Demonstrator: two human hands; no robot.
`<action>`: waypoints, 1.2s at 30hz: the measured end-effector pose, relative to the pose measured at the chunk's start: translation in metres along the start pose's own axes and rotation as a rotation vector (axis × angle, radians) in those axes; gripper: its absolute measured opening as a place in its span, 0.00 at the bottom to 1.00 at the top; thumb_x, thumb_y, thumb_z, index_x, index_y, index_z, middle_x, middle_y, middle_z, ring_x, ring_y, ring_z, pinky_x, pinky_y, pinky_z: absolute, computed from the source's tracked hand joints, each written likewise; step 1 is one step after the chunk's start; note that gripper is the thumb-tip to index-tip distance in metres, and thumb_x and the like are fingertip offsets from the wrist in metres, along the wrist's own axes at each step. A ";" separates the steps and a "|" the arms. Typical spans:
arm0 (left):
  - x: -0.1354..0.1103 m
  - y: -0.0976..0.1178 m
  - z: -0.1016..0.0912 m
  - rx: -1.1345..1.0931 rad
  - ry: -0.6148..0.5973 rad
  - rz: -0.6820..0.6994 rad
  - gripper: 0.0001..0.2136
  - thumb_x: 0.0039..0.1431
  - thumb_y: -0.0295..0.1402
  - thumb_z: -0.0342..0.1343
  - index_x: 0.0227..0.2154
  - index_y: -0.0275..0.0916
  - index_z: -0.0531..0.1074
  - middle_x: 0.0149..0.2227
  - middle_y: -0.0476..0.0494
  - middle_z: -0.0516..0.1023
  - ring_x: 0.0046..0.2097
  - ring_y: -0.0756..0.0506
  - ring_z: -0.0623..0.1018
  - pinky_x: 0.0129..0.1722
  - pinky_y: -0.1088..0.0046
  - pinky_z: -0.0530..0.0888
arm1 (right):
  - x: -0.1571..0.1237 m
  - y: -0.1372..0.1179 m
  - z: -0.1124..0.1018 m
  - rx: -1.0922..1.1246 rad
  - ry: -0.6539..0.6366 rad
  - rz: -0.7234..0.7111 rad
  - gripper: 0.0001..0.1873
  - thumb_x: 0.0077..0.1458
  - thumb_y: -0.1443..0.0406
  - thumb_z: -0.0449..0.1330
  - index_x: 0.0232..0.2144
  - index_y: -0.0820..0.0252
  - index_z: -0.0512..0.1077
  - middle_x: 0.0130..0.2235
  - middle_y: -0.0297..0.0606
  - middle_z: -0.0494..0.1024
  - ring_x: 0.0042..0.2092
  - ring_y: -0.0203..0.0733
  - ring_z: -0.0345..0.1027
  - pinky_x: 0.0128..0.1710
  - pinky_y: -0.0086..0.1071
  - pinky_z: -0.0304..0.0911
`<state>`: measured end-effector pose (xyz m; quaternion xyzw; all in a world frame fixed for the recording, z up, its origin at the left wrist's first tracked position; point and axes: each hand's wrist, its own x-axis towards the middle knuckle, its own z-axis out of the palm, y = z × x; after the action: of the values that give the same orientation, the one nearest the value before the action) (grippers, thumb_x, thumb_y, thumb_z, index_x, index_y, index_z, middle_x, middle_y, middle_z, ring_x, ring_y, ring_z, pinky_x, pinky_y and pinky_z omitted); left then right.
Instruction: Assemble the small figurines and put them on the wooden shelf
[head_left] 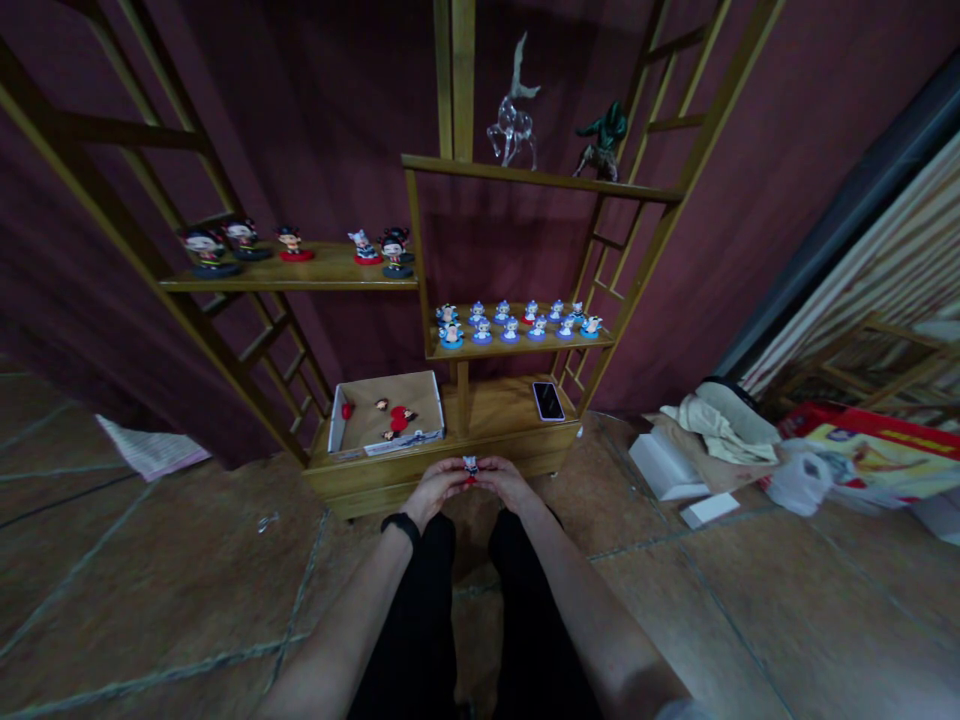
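Small figurine with a red base (470,467) sits pinched between both hands, just in front of the lower edge of the yellow wooden shelf unit (495,425) and above the person's dark-clad knees. The left hand (437,487), with a black band (400,525) on its wrist, has its fingers closed on the figurine's left side; the right hand (504,482) has its fingers closed on the other side, and the two hands nearly touch. Behind them on the bottom shelf, an open cardboard box (420,400) holds a few small red and dark pieces, and a dark flat phone (548,401) lies to the right. Above, a row of little blue-based figurines (517,322) fills a small shelf.
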<state>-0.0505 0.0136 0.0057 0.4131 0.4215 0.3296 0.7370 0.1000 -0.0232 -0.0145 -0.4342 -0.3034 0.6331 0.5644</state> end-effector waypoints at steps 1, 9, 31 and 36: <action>0.000 -0.001 0.000 0.002 -0.001 0.003 0.13 0.39 0.22 0.63 0.32 0.34 0.73 0.31 0.42 0.77 0.30 0.50 0.76 0.32 0.77 0.73 | 0.001 0.001 -0.001 0.000 0.004 -0.002 0.17 0.27 0.67 0.69 0.25 0.62 0.72 0.29 0.35 0.77 0.32 0.39 0.72 0.41 0.39 0.66; 0.000 -0.002 0.002 0.022 0.019 0.026 0.12 0.36 0.21 0.64 0.28 0.34 0.72 0.28 0.45 0.76 0.28 0.51 0.76 0.31 0.77 0.71 | 0.001 0.002 0.001 -0.033 0.026 0.008 0.16 0.26 0.67 0.68 0.24 0.62 0.71 0.27 0.33 0.76 0.29 0.37 0.71 0.38 0.38 0.65; 0.003 -0.003 -0.002 0.011 -0.035 0.030 0.15 0.36 0.23 0.65 0.32 0.34 0.72 0.31 0.44 0.76 0.30 0.51 0.75 0.32 0.77 0.70 | 0.006 0.007 -0.005 -0.031 -0.018 -0.015 0.19 0.27 0.65 0.70 0.26 0.62 0.71 0.28 0.34 0.77 0.30 0.37 0.71 0.38 0.38 0.65; 0.005 -0.004 -0.003 0.007 -0.039 0.027 0.15 0.36 0.23 0.65 0.32 0.34 0.72 0.30 0.44 0.76 0.29 0.51 0.75 0.32 0.77 0.71 | 0.004 0.004 -0.005 -0.032 -0.017 -0.019 0.19 0.27 0.65 0.70 0.26 0.62 0.71 0.29 0.34 0.77 0.31 0.38 0.72 0.39 0.38 0.65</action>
<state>-0.0505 0.0167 -0.0005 0.4278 0.4023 0.3300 0.7391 0.1022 -0.0200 -0.0212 -0.4346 -0.3224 0.6267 0.5607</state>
